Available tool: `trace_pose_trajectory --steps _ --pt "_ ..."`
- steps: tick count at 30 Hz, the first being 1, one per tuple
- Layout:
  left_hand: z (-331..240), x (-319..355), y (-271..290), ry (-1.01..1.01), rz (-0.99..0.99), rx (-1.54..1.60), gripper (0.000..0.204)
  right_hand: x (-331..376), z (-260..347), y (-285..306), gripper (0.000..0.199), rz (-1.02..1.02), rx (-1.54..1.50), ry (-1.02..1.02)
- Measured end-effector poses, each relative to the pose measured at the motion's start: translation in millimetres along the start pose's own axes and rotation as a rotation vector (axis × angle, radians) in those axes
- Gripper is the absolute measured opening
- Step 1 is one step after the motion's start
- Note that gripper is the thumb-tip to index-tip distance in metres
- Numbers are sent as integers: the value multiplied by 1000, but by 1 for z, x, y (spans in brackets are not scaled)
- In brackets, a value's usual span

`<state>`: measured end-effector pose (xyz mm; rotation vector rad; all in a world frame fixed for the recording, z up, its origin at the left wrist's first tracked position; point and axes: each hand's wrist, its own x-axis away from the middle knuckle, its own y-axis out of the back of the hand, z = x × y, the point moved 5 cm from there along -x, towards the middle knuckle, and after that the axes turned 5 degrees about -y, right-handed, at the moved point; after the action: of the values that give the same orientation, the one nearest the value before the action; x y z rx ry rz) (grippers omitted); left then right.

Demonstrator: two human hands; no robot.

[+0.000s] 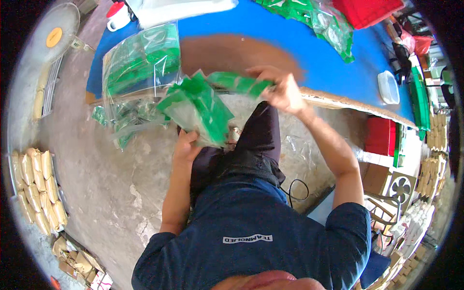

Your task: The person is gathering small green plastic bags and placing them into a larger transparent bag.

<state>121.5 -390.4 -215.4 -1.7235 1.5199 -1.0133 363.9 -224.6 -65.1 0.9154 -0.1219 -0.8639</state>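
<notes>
My left hand (187,146) is closed on the lower end of a fanned bunch of green-and-clear plastic bags (205,106), held over my lap. Off to the right, my right hand (282,92) grips one green plastic bag (237,83), which stretches toward the bunch; motion blurs it, and whether the two touch is unclear. A large clear bag packed with green packets (142,65) sits at the table's near left edge, beside the bunch. More crumpled green-and-clear plastic (133,118) hangs below that edge.
The blue table (217,21) has a worn brown patch (232,53) at its near edge. Green packaging (319,21), a red item (367,10), a clear tub (388,87) and a white-and-red jug (117,17) lie on it. A fan (55,36) stands left; stacked sacks (38,186) lie lower left.
</notes>
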Motion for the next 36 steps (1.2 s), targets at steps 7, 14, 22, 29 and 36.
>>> trace_pose_trajectory --steps 7,14,22,29,36 --pt "-7 -30 -44 171 290 -33 75 4 10 22 56 370 -897 -605" --pt "-11 -82 -130 115 257 -356 72 -3 -2 35 79 157 -1559 -550" --pt "-35 -159 -191 -302 576 -1181 79 -18 -5 30 108 -342 -166 -81" --pt "-23 -161 -189 -404 456 -948 105 -20 -19 16 91 -330 -257 -225" --pt "-4 -165 -176 -70 408 -400 83 -27 -62 -2 93 -214 -194 -319"
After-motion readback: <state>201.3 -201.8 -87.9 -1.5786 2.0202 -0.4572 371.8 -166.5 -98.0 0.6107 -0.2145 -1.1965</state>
